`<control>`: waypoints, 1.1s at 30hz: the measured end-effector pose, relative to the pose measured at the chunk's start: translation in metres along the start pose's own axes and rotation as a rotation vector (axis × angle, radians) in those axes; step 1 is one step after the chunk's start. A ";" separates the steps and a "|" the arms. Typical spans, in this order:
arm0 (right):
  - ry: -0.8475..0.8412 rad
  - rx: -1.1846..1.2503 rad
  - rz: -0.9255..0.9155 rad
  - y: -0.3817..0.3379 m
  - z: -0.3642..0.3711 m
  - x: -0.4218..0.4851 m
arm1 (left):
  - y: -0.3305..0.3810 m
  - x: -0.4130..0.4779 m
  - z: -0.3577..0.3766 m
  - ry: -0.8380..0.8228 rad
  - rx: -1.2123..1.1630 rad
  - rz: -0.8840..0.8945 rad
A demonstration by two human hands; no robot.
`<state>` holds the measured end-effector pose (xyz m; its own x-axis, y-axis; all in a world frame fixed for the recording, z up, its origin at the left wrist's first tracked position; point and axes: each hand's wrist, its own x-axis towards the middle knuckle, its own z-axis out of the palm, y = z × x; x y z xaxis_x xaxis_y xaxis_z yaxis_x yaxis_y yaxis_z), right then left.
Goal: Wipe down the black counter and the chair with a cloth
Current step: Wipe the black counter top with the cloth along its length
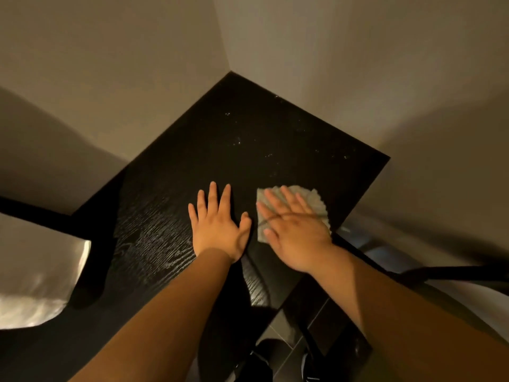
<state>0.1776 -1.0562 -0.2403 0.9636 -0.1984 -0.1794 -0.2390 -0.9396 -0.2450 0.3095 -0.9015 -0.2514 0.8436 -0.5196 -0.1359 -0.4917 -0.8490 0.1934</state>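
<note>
Near the right edge of the black wood-grain counter (248, 128), a pale, crumpled square cloth (314, 199) lies flat on the surface, pinned under the right hand (294, 230). That hand's grip is wide: the fingers are straight and slightly fanned, and the palm presses down rather than curling round the fabric. This suits pushing the cloth across the top with even pressure. Blur around the fingers suggests a stroke in progress. The cloth looks thin and soft, wrinkled along its far right side, with its edges showing beyond the fingertips and beside the thumb.

Just left of it, apart from the cloth, the left hand (217, 224) lies spread flat on the bare surface, its grip wide and holding nothing. It likely braces the body while leaning in.

Farther off, toward the corner where two plain beige walls (110, 78) meet, small pale specks (237, 142) dot the dark top, so that part seems not yet wiped. Below the near right edge are grey floor tiles (278, 334) and dark shoes (264, 351). The chair cannot be picked out for certain.
</note>
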 end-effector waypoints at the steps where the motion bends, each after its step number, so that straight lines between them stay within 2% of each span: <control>1: -0.041 -0.004 -0.043 0.003 0.001 0.000 | -0.001 0.000 0.000 0.002 0.002 0.006; 3: -0.052 -0.015 -0.065 0.022 -0.006 0.013 | -0.001 0.000 0.001 0.007 0.001 0.020; 5: 0.005 -0.055 -0.029 0.052 -0.013 0.038 | -0.001 0.000 0.001 0.015 0.003 0.022; 7: -0.063 -0.053 0.113 0.070 -0.025 0.061 | -0.002 0.001 0.001 0.018 0.011 0.027; 10: 0.005 -0.026 0.273 0.056 -0.025 0.078 | -0.003 0.002 0.002 0.017 0.016 0.030; 11: 0.041 -0.028 0.253 0.044 -0.022 0.076 | -0.003 0.001 0.002 0.017 0.016 0.030; 13: 0.052 -0.032 0.095 0.016 -0.011 0.064 | -0.002 0.001 0.001 0.022 0.011 0.034; 15: -0.057 -0.044 -0.055 0.003 -0.013 0.053 | -0.002 0.001 0.000 0.015 0.002 0.033; 17: -0.113 -0.039 -0.116 0.014 -0.020 0.056 | -0.002 0.001 0.000 0.016 0.002 0.029; 19: -0.076 -0.081 -0.090 0.037 -0.023 0.070 | -0.002 0.001 0.000 0.024 0.002 0.017; 22: -0.060 -0.092 0.128 0.073 -0.038 0.101 | 0.001 0.002 -0.001 0.022 -0.009 0.002; 25: -0.009 -0.045 0.238 0.065 -0.040 0.107 | 0.001 0.003 -0.001 0.016 -0.006 0.004; 28: 0.042 -0.064 0.127 0.026 -0.020 0.067 | 0.001 0.002 -0.002 0.010 0.004 0.001; 30: -0.001 -0.064 0.005 0.012 -0.009 0.031 | 0.001 0.003 -0.002 0.011 0.001 0.004; 33: -0.061 -0.036 -0.061 0.037 -0.015 0.026 | 0.000 0.003 -0.001 0.016 -0.007 -0.006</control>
<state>0.1956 -1.1005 -0.2399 0.9669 -0.1241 -0.2230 -0.1745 -0.9591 -0.2228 0.3125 -0.9025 -0.2505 0.8499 -0.5126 -0.1220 -0.4850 -0.8516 0.1990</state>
